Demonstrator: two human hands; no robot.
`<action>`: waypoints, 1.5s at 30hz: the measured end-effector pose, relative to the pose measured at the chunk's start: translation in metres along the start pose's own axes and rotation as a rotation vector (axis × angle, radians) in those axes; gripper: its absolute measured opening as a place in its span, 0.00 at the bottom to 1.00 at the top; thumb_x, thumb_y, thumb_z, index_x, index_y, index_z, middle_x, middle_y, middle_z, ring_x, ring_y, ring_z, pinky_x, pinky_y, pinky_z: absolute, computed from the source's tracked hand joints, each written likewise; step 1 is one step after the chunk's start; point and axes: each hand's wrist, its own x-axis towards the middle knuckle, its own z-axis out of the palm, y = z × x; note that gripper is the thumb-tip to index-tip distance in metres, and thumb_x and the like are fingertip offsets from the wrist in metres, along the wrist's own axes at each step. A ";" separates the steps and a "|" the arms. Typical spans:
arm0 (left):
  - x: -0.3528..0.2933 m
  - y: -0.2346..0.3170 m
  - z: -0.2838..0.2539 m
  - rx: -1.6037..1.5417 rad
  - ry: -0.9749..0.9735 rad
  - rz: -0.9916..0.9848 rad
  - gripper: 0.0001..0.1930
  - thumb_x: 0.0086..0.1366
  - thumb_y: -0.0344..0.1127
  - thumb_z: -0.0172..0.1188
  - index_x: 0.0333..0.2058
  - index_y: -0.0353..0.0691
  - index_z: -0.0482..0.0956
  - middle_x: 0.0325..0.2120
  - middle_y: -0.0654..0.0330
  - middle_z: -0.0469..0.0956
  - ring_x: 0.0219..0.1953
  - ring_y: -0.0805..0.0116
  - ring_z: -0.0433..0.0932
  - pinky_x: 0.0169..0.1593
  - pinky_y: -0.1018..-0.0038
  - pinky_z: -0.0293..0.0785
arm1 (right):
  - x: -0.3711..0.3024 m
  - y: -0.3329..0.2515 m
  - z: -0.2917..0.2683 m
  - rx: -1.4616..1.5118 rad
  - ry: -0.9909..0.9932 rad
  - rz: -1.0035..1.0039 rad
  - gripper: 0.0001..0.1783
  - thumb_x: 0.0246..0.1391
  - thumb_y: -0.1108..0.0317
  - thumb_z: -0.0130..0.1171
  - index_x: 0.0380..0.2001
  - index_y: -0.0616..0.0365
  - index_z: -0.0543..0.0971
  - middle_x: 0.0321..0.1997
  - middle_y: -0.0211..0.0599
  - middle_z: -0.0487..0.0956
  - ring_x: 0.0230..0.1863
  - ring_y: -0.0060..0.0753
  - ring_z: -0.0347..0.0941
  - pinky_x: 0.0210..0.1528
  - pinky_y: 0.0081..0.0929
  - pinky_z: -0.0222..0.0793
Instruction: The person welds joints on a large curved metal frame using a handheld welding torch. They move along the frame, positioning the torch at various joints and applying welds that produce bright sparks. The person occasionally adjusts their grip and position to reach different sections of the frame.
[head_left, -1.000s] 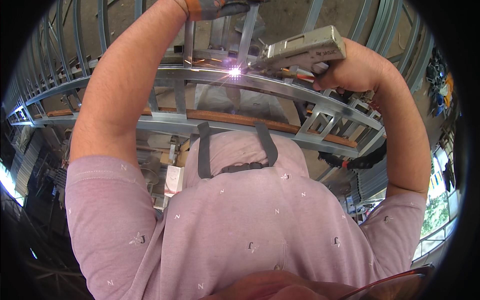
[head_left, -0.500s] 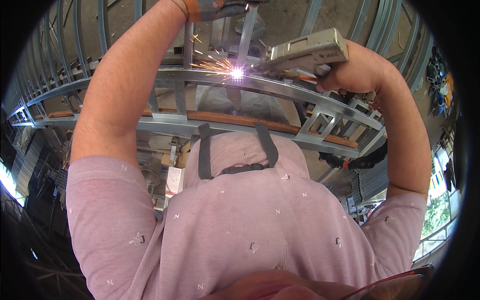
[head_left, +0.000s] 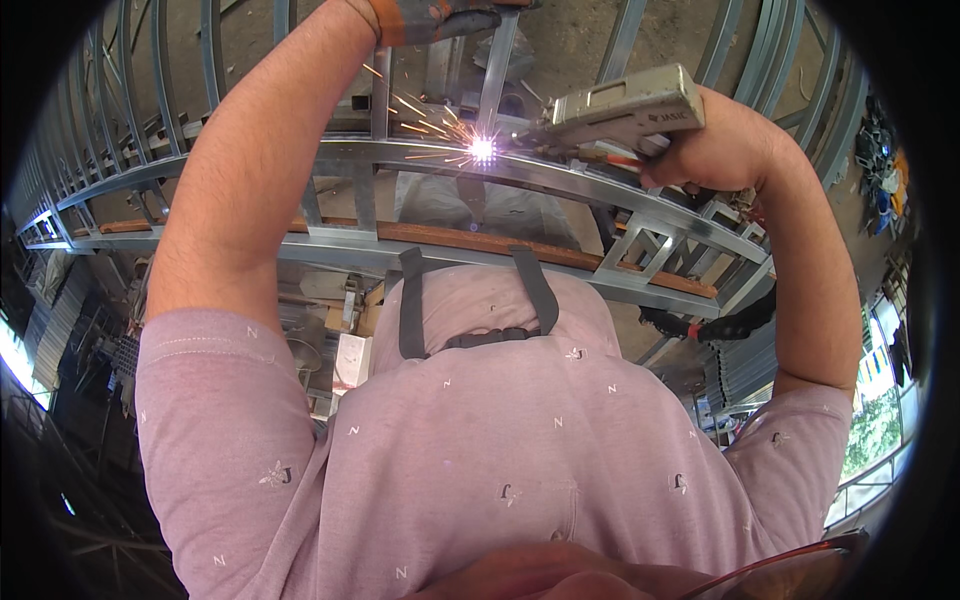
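My bare right hand [head_left: 715,145] is closed round the grip of a boxy beige welding gun [head_left: 625,108]. Its nozzle points left to a bright spark [head_left: 482,149] on the upper long rail of a metal frame [head_left: 590,187], where an upright bar [head_left: 493,85] meets the rail. Short orange sparks fly up and to the left from there. At the top edge my left hand [head_left: 435,20] wears a dark glove with an orange cuff. One gloved finger stretches right, near the upright bar; the other fingers are cut off, so its grip is hidden.
A rusty brown bar [head_left: 480,240] runs along the frame between its rails. More grey metal bars [head_left: 160,80] stand in rows at left and upper right. A black cable bundle [head_left: 735,318] hangs under the frame at right, and coloured clutter [head_left: 882,180] lies beyond.
The welding gun and its spark have shifted very slightly to the right along the rail. The sparks now spray higher and more to the upper left.
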 end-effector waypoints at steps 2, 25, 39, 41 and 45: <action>-0.001 0.000 0.000 -0.001 -0.004 0.001 0.20 0.74 0.52 0.69 0.60 0.58 0.88 0.69 0.64 0.81 0.80 0.52 0.70 0.86 0.43 0.57 | -0.001 -0.003 -0.002 -0.003 -0.021 0.026 0.29 0.50 0.67 0.84 0.56 0.58 0.91 0.42 0.40 0.93 0.34 0.34 0.88 0.38 0.36 0.86; 0.002 -0.003 0.008 0.003 -0.004 0.009 0.19 0.74 0.52 0.69 0.61 0.62 0.87 0.71 0.67 0.80 0.81 0.54 0.68 0.86 0.43 0.55 | 0.001 -0.001 0.001 0.111 0.001 -0.031 0.29 0.50 0.66 0.85 0.57 0.57 0.90 0.41 0.36 0.90 0.34 0.31 0.85 0.37 0.34 0.85; -0.003 0.000 0.001 0.018 -0.006 0.011 0.20 0.70 0.48 0.69 0.60 0.58 0.88 0.70 0.67 0.80 0.81 0.54 0.69 0.85 0.42 0.57 | 0.000 -0.014 0.003 0.062 -0.005 0.001 0.30 0.50 0.67 0.83 0.58 0.56 0.90 0.43 0.38 0.92 0.36 0.35 0.86 0.41 0.38 0.86; -0.001 0.001 0.001 -0.021 -0.006 0.003 0.21 0.70 0.48 0.69 0.60 0.57 0.88 0.71 0.67 0.80 0.81 0.54 0.69 0.85 0.42 0.57 | -0.002 -0.017 0.002 0.066 -0.017 0.036 0.30 0.49 0.67 0.84 0.58 0.57 0.90 0.43 0.39 0.92 0.36 0.35 0.86 0.42 0.38 0.86; 0.005 -0.003 0.003 -0.015 -0.020 0.024 0.21 0.70 0.48 0.69 0.61 0.57 0.87 0.70 0.67 0.80 0.81 0.54 0.69 0.85 0.43 0.58 | -0.001 -0.009 0.008 0.076 0.025 0.029 0.29 0.49 0.67 0.84 0.56 0.58 0.90 0.42 0.39 0.92 0.36 0.35 0.87 0.41 0.38 0.86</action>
